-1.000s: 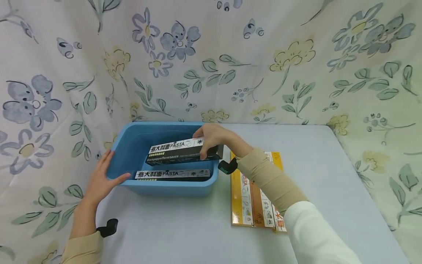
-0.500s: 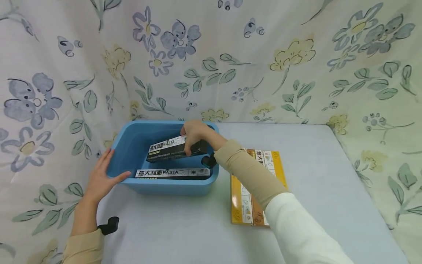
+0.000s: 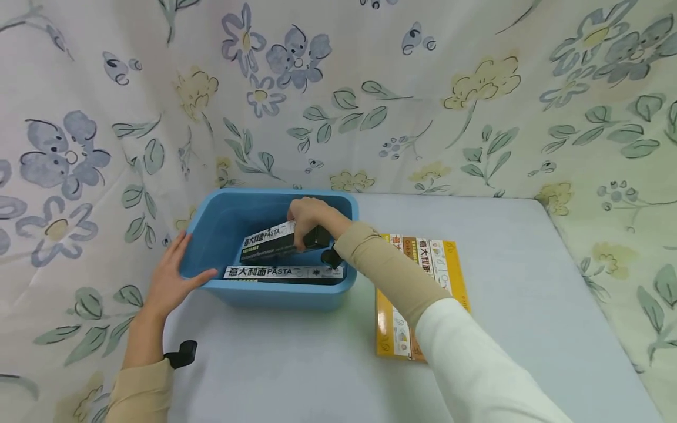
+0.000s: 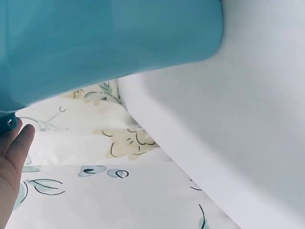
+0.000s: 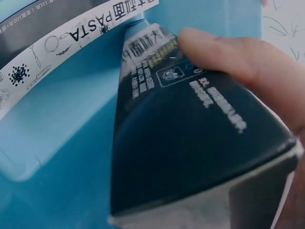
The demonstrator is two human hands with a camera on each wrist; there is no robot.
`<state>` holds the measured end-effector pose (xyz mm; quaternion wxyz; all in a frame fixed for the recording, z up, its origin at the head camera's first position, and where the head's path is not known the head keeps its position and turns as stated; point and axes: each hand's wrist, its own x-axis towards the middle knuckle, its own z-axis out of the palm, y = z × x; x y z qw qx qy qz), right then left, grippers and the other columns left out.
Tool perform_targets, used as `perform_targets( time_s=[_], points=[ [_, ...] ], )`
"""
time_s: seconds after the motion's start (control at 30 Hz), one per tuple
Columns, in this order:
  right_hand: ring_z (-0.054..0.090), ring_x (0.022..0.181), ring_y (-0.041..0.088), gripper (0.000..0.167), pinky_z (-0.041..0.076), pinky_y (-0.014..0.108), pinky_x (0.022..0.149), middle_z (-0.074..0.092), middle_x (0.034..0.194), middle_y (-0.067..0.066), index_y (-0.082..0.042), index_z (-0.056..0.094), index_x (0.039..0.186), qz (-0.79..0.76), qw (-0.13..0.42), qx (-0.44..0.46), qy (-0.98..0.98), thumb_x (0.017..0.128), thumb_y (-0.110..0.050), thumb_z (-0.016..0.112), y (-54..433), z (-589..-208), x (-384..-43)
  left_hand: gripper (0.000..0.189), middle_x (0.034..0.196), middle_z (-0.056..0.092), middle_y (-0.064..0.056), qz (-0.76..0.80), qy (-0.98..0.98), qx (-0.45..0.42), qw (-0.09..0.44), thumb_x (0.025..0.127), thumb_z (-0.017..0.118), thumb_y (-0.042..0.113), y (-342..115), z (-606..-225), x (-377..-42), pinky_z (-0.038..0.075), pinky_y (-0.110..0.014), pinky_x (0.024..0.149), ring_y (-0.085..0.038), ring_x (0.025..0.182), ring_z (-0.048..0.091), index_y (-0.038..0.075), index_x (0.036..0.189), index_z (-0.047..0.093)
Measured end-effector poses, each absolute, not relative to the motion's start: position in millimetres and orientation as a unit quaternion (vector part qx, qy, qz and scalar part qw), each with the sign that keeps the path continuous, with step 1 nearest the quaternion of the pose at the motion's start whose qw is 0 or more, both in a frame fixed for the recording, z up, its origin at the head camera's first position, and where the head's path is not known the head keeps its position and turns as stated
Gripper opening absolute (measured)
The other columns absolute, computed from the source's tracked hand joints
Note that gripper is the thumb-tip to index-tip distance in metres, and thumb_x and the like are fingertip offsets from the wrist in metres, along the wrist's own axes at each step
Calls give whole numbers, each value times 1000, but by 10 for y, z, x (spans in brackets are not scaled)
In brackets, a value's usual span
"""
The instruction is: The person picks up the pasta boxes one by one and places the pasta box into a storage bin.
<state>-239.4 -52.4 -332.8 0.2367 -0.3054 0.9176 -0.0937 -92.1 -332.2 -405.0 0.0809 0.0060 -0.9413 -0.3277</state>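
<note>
A blue plastic bin (image 3: 280, 298) stands on the white table. My left hand (image 3: 171, 279) touches its front left corner, thumb along the front rim and straight fingers against the left side; the left wrist view shows only part of this hand (image 4: 13, 164) at a tab of the bin. Inside the bin, my right hand (image 3: 312, 218) grips a black pasta box (image 3: 267, 249) by its right end. That box slants, its right end higher and behind a second black pasta box (image 3: 285, 272) along the front wall. The right wrist view shows the held box (image 5: 190, 133) with my thumb on it.
Several yellow and orange pasta boxes (image 3: 459, 276) lie side by side on the table (image 3: 518, 305) right of the bin, partly hidden by my right forearm. A flowered curtain (image 3: 402, 106) surrounds the table's back and sides.
My right hand has moved left and lower into the bin with the black pasta box, then slowed. My left hand stays at the bin's corner. The head view has shifted slightly.
</note>
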Motion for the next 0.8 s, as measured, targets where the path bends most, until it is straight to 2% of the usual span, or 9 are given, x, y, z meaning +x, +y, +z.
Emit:
perform_targets(
  time_s=[0.27,0.47,0.8],
  points=[
    [56,114,24,79,48,39,94,58,130,5,-12,55,137,-60,238,-295,923,69,-31,89,-529,-3333,-2360,101,161,9,-17,-332,-941,0,72,81,74,46,-3260,-4054,-975,19,-78,100,-52,141,13,8,156,16],
    [51,124,25,82,48,40,96,49,143,4,-14,47,144,-48,247,-273,928,76,-42,82,-449,-3276,-2431,101,161,9,-18,-339,-938,-8,75,82,74,45,-3277,-4050,-974,17,-77,101,-52,142,12,7,156,16],
    [44,134,25,75,39,35,107,44,149,9,-5,43,146,-161,266,-294,904,85,-32,76,-222,-3313,-2549,101,161,9,-18,-336,-939,5,79,82,74,45,-3319,-4037,-929,17,-77,102,-52,141,13,7,156,16]
  ],
)
